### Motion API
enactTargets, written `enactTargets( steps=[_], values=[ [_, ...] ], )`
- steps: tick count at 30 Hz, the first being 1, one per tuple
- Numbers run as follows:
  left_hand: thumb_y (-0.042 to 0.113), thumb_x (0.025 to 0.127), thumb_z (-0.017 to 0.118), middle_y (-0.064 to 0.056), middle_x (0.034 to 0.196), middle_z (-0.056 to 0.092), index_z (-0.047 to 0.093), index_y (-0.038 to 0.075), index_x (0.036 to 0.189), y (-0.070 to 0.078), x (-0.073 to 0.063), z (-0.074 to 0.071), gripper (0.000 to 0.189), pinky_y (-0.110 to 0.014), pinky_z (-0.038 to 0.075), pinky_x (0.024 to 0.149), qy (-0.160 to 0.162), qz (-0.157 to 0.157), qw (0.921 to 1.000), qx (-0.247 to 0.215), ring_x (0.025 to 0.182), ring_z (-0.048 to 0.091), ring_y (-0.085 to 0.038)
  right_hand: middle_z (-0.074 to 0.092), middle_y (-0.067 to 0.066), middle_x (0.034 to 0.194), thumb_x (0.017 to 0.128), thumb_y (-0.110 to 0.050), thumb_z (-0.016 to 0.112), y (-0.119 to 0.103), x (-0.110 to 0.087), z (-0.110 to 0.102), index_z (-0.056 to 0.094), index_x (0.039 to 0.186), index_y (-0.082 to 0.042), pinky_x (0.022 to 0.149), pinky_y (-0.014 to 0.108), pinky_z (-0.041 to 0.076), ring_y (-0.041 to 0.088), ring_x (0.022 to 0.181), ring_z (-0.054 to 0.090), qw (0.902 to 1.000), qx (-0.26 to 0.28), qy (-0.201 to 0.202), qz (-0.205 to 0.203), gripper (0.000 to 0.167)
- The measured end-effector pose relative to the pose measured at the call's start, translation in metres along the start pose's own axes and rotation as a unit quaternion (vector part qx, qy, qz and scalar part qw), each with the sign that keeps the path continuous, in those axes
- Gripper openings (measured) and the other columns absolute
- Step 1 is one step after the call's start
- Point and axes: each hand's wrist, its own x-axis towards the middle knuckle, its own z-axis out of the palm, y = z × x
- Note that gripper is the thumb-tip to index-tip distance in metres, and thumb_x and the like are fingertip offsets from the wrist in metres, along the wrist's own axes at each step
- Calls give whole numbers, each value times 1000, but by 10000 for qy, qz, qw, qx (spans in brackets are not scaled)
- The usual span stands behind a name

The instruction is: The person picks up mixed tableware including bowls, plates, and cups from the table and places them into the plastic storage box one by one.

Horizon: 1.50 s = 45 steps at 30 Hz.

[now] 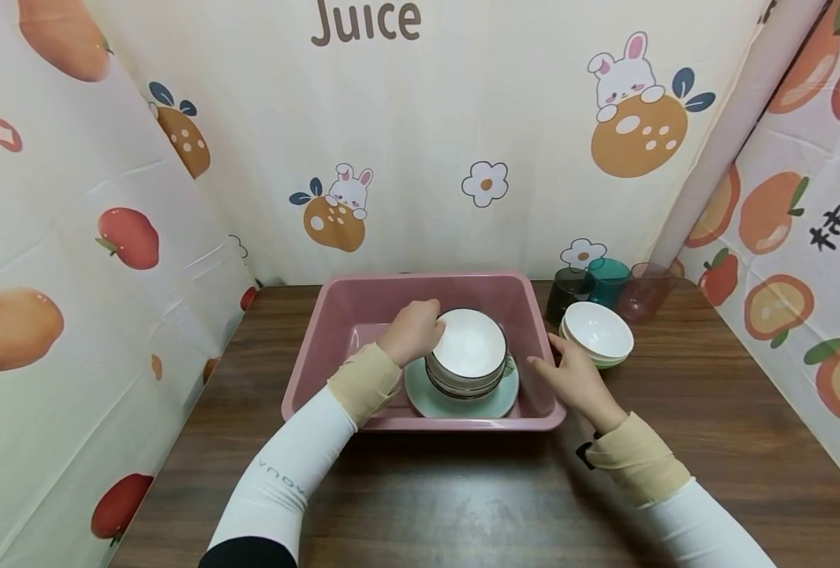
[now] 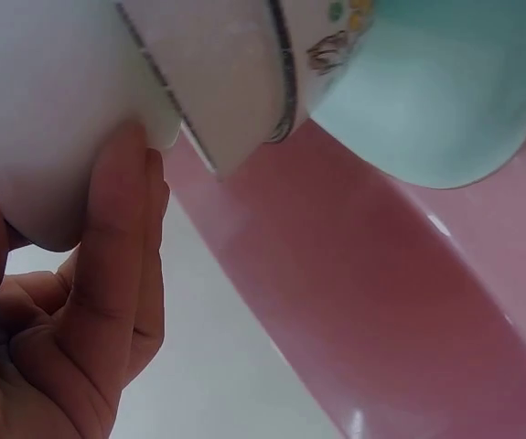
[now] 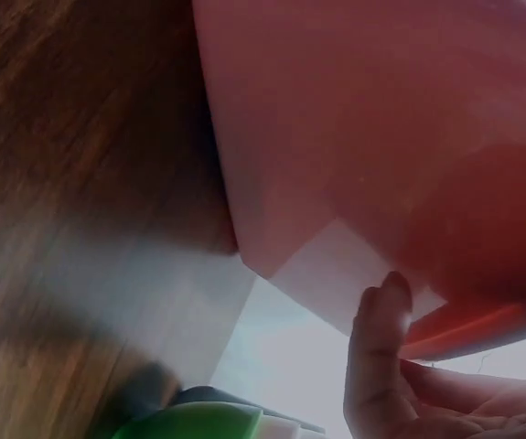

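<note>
Inside the pink basin (image 1: pixel 420 285), a stack of bowls sits on a pale green plate (image 1: pixel 420 398). My left hand (image 1: pixel 412 333) pinches the dark-rimmed white top bowl (image 1: pixel 471 343) at its left edge; in the left wrist view the fingers (image 2: pixel 116 219) lie along its outside. Beneath it, patterned bowls (image 2: pixel 235 73) with dark rims show. At the basin's right rim, my right hand (image 1: pixel 577 380) has its fingers spread and relaxed, with nothing gripped. The right wrist view has these fingers (image 3: pixel 377 338) close by the basin's outer wall (image 3: pixel 290 137).
Right of the basin, nested white bowls (image 1: pixel 599 330) with a green one at the bottom stand on the wooden table (image 1: pixel 455 489). Behind them are a dark cup (image 1: pixel 567 296), a teal cup (image 1: pixel 607 282) and a reddish clear cup (image 1: pixel 644 292). A printed curtain (image 1: pixel 420 142) hangs behind.
</note>
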Motion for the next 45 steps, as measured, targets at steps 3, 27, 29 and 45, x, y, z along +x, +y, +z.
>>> enactTargets(
  steps=[3,27,29,45],
  values=[
    [16,98,52,-16,88,67,60,2,90,-2,0,2,18,-40,51,73,-2,-14,10000,30,81,63,-26,58,30,129,94,-17,59,0,0,1,43,140,10,90,52,53,40,111,61,10000,-9,56,69,56],
    [15,97,55,-17,90,69,62,2,91,-3,7,15,16,-42,54,78,-53,87,9987,506,88,69,-32,63,30,122,94,-8,55,-2,-2,7,47,137,11,83,46,57,32,98,67,9992,348,174,127,48],
    [15,97,55,-17,91,69,62,2,93,-3,8,15,16,-42,54,79,-87,93,9984,548,89,69,-32,63,30,121,94,-8,55,-1,-1,8,47,137,11,83,45,57,31,98,67,9991,345,205,119,48],
    [13,94,59,-14,92,71,65,3,96,-3,10,15,13,-42,55,78,-125,94,9953,953,86,69,-30,64,30,120,93,-7,54,0,-1,9,48,136,11,82,46,57,33,99,67,9992,243,291,129,46]
  ],
)
